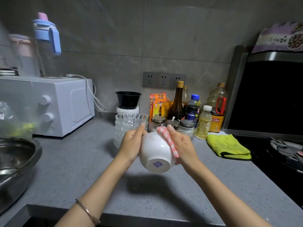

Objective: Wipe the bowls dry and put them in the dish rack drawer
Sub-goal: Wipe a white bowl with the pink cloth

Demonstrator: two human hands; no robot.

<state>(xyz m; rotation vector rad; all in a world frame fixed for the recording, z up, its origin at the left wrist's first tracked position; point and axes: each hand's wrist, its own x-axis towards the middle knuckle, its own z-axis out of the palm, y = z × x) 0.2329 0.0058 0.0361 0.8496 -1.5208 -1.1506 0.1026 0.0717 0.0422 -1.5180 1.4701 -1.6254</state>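
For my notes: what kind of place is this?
Most likely a home kitchen: a white countertop oven on the grey counter, sauce bottles against the tiled wall, and a stove at the right.

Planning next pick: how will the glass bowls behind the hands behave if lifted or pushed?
The glass bowls look thick and faceted, so probably brittle and heavy for their size. The facets may aid a grip, though wet glass could slip. They seem nested, so pushing the stack might shift the upper one.

That white bowl (154, 151) was tipped, blue-stamped base facing the camera, with a pink checked cloth (168, 141) against its right side.
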